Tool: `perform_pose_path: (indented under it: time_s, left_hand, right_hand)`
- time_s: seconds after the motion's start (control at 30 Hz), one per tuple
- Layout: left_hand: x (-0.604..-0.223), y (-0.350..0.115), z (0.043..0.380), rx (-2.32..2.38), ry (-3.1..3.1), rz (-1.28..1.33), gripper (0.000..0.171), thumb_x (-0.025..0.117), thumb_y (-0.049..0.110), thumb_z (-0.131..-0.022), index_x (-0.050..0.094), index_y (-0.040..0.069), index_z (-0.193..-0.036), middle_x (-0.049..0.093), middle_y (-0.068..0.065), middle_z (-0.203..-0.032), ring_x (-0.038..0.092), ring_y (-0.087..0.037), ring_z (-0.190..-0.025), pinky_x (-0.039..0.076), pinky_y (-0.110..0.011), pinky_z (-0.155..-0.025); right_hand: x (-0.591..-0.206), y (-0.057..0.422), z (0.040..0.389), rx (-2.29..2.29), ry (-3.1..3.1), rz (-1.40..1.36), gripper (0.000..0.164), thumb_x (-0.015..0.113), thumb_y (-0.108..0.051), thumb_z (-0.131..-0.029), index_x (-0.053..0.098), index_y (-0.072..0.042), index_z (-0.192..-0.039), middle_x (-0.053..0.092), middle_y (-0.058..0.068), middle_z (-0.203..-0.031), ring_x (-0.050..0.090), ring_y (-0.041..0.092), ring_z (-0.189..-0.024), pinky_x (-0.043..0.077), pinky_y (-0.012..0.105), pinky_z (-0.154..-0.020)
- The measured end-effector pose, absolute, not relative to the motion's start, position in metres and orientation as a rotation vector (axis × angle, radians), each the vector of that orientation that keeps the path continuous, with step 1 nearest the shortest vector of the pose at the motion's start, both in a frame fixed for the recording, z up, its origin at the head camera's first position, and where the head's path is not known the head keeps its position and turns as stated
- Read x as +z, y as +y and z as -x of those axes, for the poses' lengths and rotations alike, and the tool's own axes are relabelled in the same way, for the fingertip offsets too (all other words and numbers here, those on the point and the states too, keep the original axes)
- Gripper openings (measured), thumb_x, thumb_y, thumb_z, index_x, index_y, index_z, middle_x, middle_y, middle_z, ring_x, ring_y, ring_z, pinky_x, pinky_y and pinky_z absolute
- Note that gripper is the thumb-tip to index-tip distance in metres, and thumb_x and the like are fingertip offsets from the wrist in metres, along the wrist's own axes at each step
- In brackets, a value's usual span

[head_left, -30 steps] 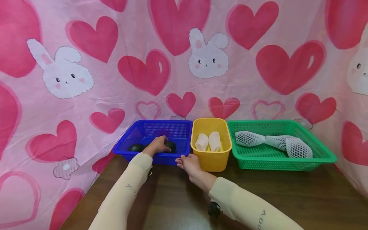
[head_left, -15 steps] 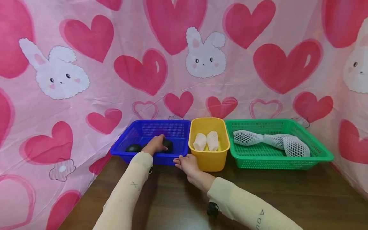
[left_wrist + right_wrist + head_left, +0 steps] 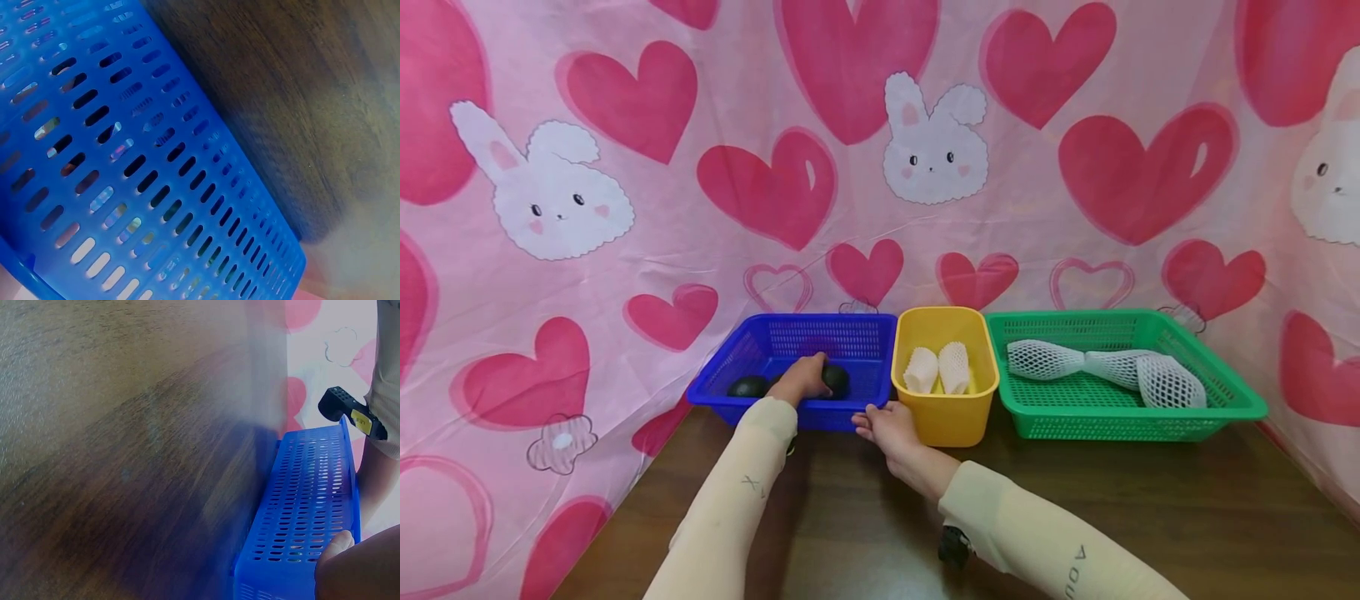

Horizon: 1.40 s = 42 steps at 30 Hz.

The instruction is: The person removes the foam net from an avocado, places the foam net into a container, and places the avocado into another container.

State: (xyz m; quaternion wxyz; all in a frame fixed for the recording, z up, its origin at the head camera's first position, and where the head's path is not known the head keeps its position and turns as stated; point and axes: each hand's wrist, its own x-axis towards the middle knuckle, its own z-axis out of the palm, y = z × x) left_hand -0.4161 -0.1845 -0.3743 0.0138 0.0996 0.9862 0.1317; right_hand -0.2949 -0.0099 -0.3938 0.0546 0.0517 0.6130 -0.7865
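Note:
In the head view my left hand reaches over the near rim into a blue basket. Its thumb and fingers grip a dark green avocado low in the basket. Another avocado lies to the left, and the hand and wrist partly hide what is between them. At the basket's front right corner my right hand touches the outside of the rim, fingers loosely extended. The right wrist view shows one digit of the right hand against the basket wall; the left wrist view shows mainly the perforated wall.
A yellow bin with two white foam net sleeves stands right of the blue basket. Beyond it, a green basket holds net-wrapped items. All stand on a brown wooden table before a pink patterned cloth.
The head view has shifted slightly. My left hand keeps its grip on the avocado, which appears to have turned a little. My right hand stays at the rim.

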Motion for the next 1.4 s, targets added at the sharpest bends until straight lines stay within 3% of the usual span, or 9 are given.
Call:
perform_pose_path:
  time_s: [0.63, 0.87, 1.1, 1.4]
  left_hand:
    - [-0.37, -0.201, 0.412, 0.42, 3.142, -0.352, 0.059, 0.08, 0.016, -0.078, 0.052, -0.006, -0.125, 0.06, -0.027, -0.119, 0.056, -0.04, -0.112, 0.043, -0.05, -0.096]
    - [-0.366, -0.212, 0.412, 0.492, 3.136, -0.357, 0.064, 0.079, 0.021, -0.081, 0.049, -0.006, -0.131, 0.056, -0.028, -0.127, 0.052, -0.042, -0.118, 0.039, -0.052, -0.1]
    - [-0.36, -0.218, 0.404, 0.563, 3.161, -0.438, 0.059, 0.077, 0.019, -0.082, 0.052, -0.006, -0.129, 0.058, -0.027, -0.124, 0.052, -0.042, -0.117, 0.039, -0.054, -0.099]
    - [-0.355, -0.219, 0.395, 0.718, 3.147, -0.561, 0.056, 0.077, 0.016, -0.083, 0.053, -0.008, -0.127, 0.057, -0.029, -0.125, 0.054, -0.041, -0.117, 0.041, -0.051, -0.099]
  right_hand:
    - [-0.393, -0.008, 0.292, -2.376, 1.817, -0.159, 0.023, 0.048, -0.006, -0.102, 0.049, 0.011, -0.118, 0.068, 0.017, -0.096, 0.066, 0.028, -0.093, 0.055, 0.032, -0.08]
    - [-0.391, -0.004, 0.291, -2.355, 1.817, -0.121, 0.023, 0.049, -0.005, -0.101, 0.051, 0.012, -0.116, 0.066, 0.025, -0.106, 0.065, 0.033, -0.098, 0.055, 0.033, -0.08]
    - [-0.389, 0.003, 0.284, -2.297, 1.844, -0.091, 0.028, 0.05, -0.005, -0.1, 0.049, 0.015, -0.12, 0.065, 0.026, -0.108, 0.068, 0.025, -0.092, 0.055, 0.032, -0.08]
    - [-0.378, 0.016, 0.272, -2.28, 1.822, -0.022, 0.027, 0.048, -0.003, -0.101, 0.049, 0.013, -0.122, 0.066, 0.022, -0.105, 0.067, 0.025, -0.092, 0.054, 0.033, -0.082]
